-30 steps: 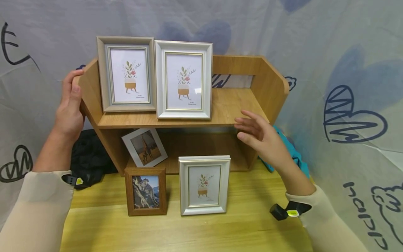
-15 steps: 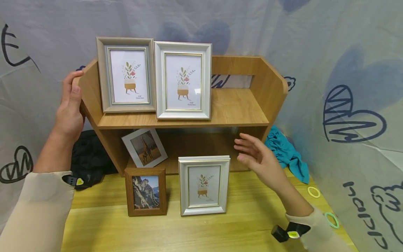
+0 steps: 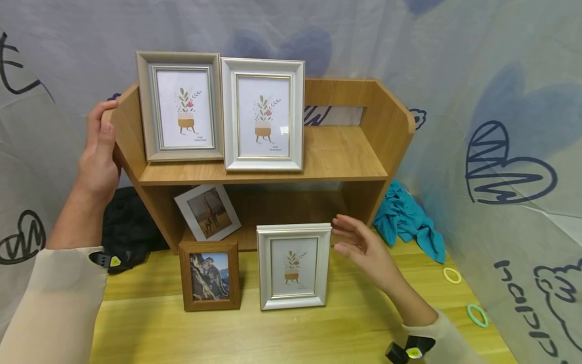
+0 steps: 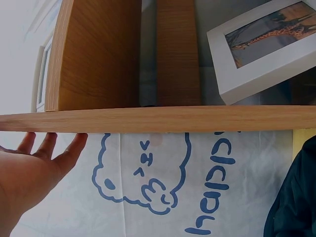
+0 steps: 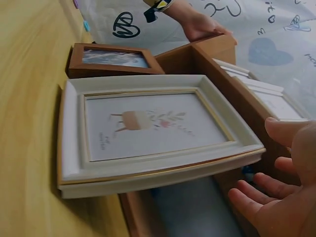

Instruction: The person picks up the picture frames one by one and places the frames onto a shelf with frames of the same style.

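Note:
My left hand (image 3: 97,156) rests against the outer face of the wooden shelf's (image 3: 263,173) left side panel. In the left wrist view its fingertips (image 4: 78,140) touch that panel from outside. My right hand (image 3: 364,253) holds nothing, its fingers spread loosely by the upper right corner of a white picture frame (image 3: 268,268). That frame stands upright on the table in front of the shelf, with a potted-plant print. In the right wrist view the thumb and fingers (image 5: 247,197) hover beside the frame's top edge.
On the top shelf stand a beige frame (image 3: 143,101) and another white frame (image 3: 297,116). A white giraffe frame (image 3: 209,212) leans tilted in the lower compartment. A brown leopard frame (image 3: 186,278) stands on the table. Teal cloth (image 3: 409,220), dark cloth (image 3: 129,222) and two rings (image 3: 477,315) lie about.
My right hand has come down from in front of the top shelf to beside the standing white frame, moving slightly left. My left hand has stayed on the side panel.

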A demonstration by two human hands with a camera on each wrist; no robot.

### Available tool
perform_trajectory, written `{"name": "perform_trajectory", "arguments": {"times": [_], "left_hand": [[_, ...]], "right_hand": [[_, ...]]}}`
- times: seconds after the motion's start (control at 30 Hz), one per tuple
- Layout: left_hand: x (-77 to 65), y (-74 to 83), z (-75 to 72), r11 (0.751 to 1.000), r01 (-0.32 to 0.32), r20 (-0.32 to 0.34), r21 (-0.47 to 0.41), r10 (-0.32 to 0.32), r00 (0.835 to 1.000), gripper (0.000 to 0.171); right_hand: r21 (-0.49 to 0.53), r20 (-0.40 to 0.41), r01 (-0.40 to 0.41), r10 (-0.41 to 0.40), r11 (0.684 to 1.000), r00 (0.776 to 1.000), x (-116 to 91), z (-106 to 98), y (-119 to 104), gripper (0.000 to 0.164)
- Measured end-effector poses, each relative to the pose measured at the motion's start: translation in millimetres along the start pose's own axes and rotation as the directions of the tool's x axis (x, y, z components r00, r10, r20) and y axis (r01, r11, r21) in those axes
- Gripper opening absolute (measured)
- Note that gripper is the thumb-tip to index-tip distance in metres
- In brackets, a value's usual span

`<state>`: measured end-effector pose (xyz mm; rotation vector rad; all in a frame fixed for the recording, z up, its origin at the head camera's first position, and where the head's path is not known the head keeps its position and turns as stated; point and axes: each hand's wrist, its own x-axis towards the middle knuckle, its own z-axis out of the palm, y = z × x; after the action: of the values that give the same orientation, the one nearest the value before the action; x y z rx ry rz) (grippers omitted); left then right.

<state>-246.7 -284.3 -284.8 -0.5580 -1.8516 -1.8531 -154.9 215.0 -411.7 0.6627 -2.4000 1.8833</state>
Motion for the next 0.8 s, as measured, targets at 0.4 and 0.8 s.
{"name": "perform_trajectory", "arguments": {"times": [0.4, 0.8], "left_hand": [[-0.1, 0.3, -0.1, 1.000, -0.001, -0.003, 0.008, 0.002, 1.000, 0.040], [-0.2, 0.0, -0.2, 1.000, 0.010, -0.006, 0.018, -0.010, 1.000, 0.040]], "right_hand": [[0.051, 0.038, -0.136, 0.134, 0.989, 0.990, -1.2, 16.6, 22.9, 0.073], [0.123, 0.079, -0.175, 0.166, 0.977, 0.983, -0.9, 25.5, 33.8, 0.071]]}}
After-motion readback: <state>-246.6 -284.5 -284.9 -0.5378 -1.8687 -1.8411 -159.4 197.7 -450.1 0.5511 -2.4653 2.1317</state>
